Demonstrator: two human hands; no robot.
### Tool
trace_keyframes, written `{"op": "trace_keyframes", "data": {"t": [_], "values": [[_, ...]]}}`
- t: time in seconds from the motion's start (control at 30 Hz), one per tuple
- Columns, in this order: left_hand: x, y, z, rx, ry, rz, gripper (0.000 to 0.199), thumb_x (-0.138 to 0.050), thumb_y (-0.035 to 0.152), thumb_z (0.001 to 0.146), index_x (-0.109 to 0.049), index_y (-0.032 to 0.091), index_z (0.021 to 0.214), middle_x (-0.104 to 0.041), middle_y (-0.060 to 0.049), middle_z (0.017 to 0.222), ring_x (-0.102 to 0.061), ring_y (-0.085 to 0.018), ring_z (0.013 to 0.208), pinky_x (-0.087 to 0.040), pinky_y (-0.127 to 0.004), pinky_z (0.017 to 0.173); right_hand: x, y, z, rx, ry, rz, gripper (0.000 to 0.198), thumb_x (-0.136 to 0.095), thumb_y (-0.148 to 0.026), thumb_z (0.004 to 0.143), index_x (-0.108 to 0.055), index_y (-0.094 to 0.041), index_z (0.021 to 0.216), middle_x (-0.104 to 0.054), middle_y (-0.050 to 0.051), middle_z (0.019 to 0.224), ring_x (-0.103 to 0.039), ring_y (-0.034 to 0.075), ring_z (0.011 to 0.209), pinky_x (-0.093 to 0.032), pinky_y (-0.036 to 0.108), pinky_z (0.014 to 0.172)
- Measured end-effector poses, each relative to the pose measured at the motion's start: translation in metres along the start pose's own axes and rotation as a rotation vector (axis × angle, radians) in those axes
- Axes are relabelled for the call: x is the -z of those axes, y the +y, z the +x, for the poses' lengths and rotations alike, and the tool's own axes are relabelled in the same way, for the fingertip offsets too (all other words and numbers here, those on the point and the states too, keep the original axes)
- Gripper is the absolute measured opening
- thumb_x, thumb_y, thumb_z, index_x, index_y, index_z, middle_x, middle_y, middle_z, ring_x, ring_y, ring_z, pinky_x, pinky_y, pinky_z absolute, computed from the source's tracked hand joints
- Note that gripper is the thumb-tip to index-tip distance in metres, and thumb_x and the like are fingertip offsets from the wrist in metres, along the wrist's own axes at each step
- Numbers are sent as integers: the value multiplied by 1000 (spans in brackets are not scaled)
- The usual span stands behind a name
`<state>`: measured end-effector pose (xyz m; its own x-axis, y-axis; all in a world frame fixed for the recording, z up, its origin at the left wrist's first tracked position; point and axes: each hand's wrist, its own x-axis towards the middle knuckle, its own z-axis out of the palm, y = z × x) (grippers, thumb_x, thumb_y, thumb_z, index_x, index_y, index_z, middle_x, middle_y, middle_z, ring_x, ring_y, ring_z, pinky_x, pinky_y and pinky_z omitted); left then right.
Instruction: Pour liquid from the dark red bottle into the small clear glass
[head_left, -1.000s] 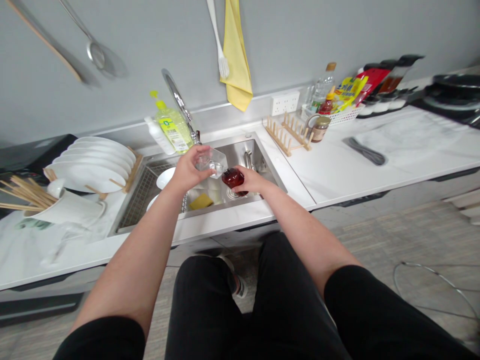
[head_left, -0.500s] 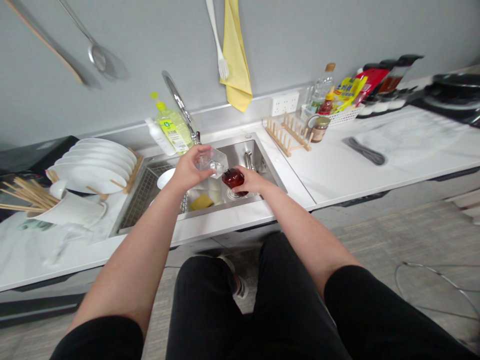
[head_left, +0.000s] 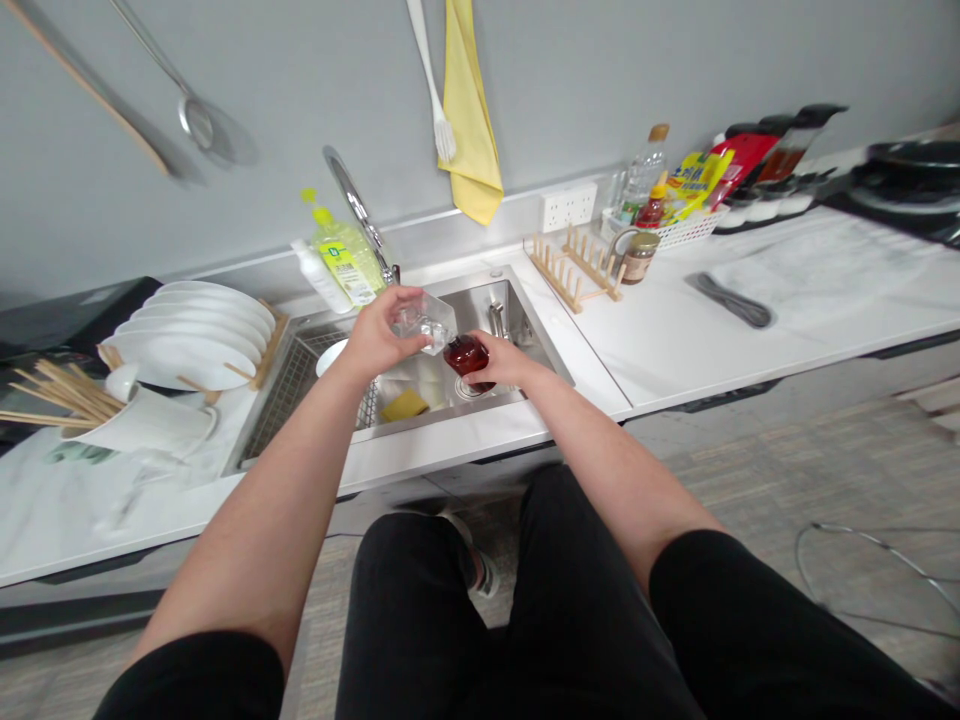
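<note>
Over the sink (head_left: 551, 345), my left hand (head_left: 381, 335) is closed around a clear see-through container (head_left: 433, 312), which is tilted toward the right. My right hand (head_left: 501, 360) grips a dark red, glossy bottle (head_left: 466, 353) with a small dark neck. The bottle's neck points toward the container's mouth, and the two nearly meet; I cannot tell whether they touch or whether anything flows between them. Below them in the basin lies a yellow sponge (head_left: 405, 404). A white dish (head_left: 330, 356) shows partly behind my left wrist.
Left of the sink stand racked white plates (head_left: 187, 340) and a tipped white holder with chopsticks (head_left: 142, 425). Dish soap (head_left: 349, 260) stands by the faucet (head_left: 356, 205). On the right are a wooden rack (head_left: 577, 265), a jar (head_left: 639, 258), a coiled cable (head_left: 733, 300) and a condiment basket (head_left: 686, 228).
Both hands hold the same things in nearly the same place. The view has shifted very slightly; nothing else has visibly changed.
</note>
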<state>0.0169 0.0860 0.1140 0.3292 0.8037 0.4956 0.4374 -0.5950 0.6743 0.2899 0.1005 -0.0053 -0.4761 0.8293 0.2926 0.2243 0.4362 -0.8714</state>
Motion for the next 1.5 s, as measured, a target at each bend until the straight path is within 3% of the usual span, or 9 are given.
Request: {"op": "trace_keyframes", "data": {"t": [0.43, 1.5], "values": [[2, 15, 7, -36, -21, 73, 72, -97, 33, 70, -69, 24, 136, -77, -12, 135, -76, -35, 124, -63, -52, 108, 1, 2, 1, 17, 6, 19, 82, -102, -34, 66, -67, -25, 139, -81, 6, 126, -79, 31, 113, -61, 50, 109], [7, 18, 14, -32, -61, 121, 77, -100, 33, 67, -72, 25, 139, -78, -12, 135, -76, -36, 123, -62, -53, 109, -1, 1, 0, -5, 7, 65, 84, -102, -34, 66, -66, -24, 142, -81, 7, 128, -79, 32, 116, -61, 52, 111]]}}
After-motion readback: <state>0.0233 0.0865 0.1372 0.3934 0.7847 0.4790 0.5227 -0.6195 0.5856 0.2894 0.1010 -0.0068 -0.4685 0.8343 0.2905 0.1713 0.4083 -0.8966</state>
